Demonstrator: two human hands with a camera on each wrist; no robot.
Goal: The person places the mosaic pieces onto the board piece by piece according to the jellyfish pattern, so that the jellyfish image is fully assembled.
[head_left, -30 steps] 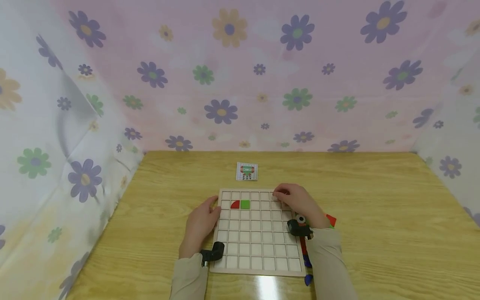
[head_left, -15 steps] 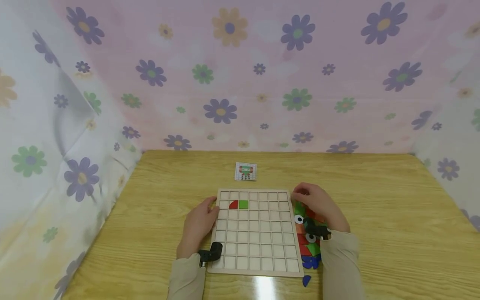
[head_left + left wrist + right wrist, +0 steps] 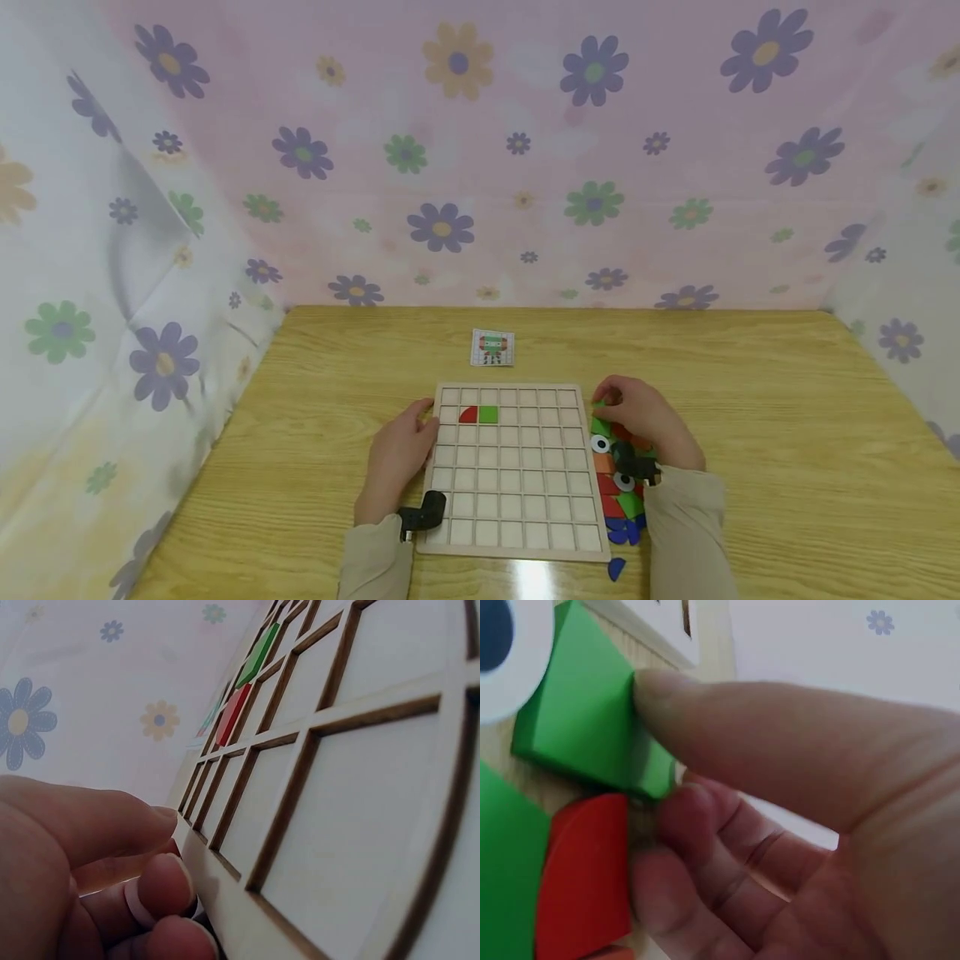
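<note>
Altogether, two hands (image 3: 400, 450), one board (image 3: 517, 479), two inset pieces (image 3: 488, 414), one card (image 3: 492, 347).

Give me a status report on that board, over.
Left grip on board. Right grip pinching green piece. Board holds red quarter-round, green square. Loose pieces crowd its right edge.

Left hand (image 3: 67, 844) at gridded board (image 3: 337, 825) (pale)

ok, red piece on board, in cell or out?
In: head view shows the red piece inside one cell of the board, beside the green square.
</note>
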